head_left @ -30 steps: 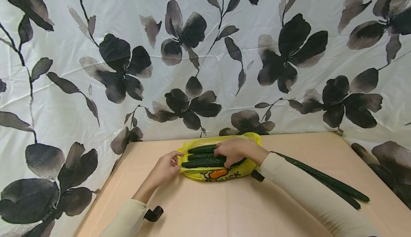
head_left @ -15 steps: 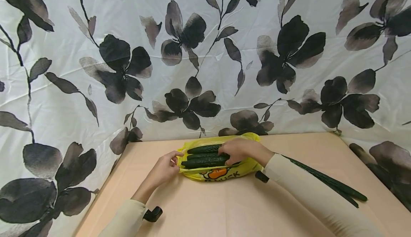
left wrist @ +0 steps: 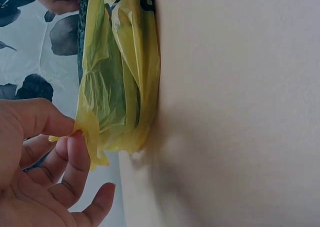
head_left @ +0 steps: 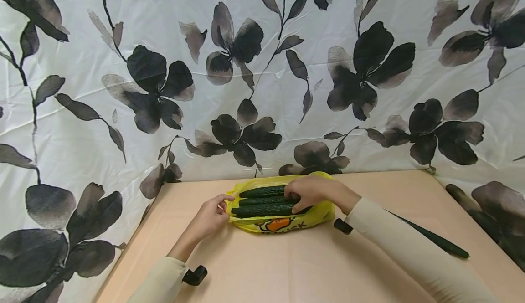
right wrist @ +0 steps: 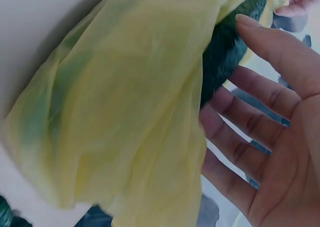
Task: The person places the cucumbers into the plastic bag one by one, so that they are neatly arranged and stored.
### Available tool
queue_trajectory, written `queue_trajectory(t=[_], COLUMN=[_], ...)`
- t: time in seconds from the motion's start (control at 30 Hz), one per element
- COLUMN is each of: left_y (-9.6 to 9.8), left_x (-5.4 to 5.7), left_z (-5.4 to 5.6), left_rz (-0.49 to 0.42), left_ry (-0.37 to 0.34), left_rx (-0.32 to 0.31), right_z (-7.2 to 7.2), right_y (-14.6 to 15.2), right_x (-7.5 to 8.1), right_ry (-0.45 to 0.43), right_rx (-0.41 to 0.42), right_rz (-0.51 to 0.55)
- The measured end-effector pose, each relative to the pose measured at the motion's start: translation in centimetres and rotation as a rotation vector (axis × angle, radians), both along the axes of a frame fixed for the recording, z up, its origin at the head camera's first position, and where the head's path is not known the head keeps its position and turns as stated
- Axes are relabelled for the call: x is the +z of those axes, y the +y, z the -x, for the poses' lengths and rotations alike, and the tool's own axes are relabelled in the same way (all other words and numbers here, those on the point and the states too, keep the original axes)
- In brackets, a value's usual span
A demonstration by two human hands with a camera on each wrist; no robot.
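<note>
A yellow plastic bag (head_left: 246, 224) with a printed duck's bill lies at the far side of the table, its mouth facing up. Three dark green cucumbers (head_left: 258, 211) rest side by side inside it. At the bag's left end my left hand (head_left: 211, 214) pinches the rim between thumb and index finger, as the left wrist view confirms. My right hand (head_left: 309, 191) lies over the right part of the cucumbers. In the right wrist view its thumb touches the front cucumber (right wrist: 225, 52), while its fingers extend loosely along the far side. The cucumbers' right ends are hidden by hand and bag.
Another cucumber (head_left: 445, 243) lies on the peach-coloured table (head_left: 262, 271) to the right, partly behind my right sleeve (head_left: 402, 243). A white floral cloth (head_left: 295, 111) hangs behind the table's far edge.
My right hand has slid to the right along the cucumbers, which stay in place. My right sleeve now hides one of the two loose cucumbers. My left hand keeps its pinch on the bag.
</note>
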State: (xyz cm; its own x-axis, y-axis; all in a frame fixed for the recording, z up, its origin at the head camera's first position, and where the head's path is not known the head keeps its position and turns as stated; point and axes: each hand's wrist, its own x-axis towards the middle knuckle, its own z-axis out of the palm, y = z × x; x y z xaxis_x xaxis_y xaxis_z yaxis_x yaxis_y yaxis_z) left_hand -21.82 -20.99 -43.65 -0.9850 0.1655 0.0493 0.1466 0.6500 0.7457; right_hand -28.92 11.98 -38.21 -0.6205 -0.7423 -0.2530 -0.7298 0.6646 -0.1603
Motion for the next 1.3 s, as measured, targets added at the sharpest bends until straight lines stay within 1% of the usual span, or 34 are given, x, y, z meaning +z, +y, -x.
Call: queue_trajectory(t=[0.13,0.27,0.37,0.53,0.63,0.9,1.1,1.3], left_y=[0.0,0.0,0.0,-0.1,-0.1,-0.2,-0.1,0.0], left_x=[0.0,0.1,0.2,0.1,0.1,0.0,0.0,0.1], left_z=[0.0,0.1,0.0,-0.2,-0.1,-0.1,-0.1,-0.1], left_rz=[0.012,0.042,0.059,0.048,0.037,0.016,0.011,0.006], left_ry=[0.004,0.007,0.009,0.012,0.005,-0.008,-0.011,-0.008], left_rx=[0.0,-0.012,-0.011,-0.002,0.004,-0.007,-0.003,-0.002], right_z=[0.1,-0.1,-0.1,-0.1,0.0,0.5,0.7,0.7], right_y=[1.7,3.4,4.8,7.1,8.6,12.6,15.1,17.2], right_x=[0.4,0.9,1.1,1.0,0.9,0.5,0.3,0.2], right_ry=[-0.021,-0.023,-0.05,-0.116,-0.13,-0.131,-0.149,-0.172], right_rx=[-0.031,-0.082,-0.108,-0.117,-0.126,-0.201,-0.259,-0.259], right_rz=[0.069,0.123,0.18,0.303,0.36,0.428,0.44,0.456])
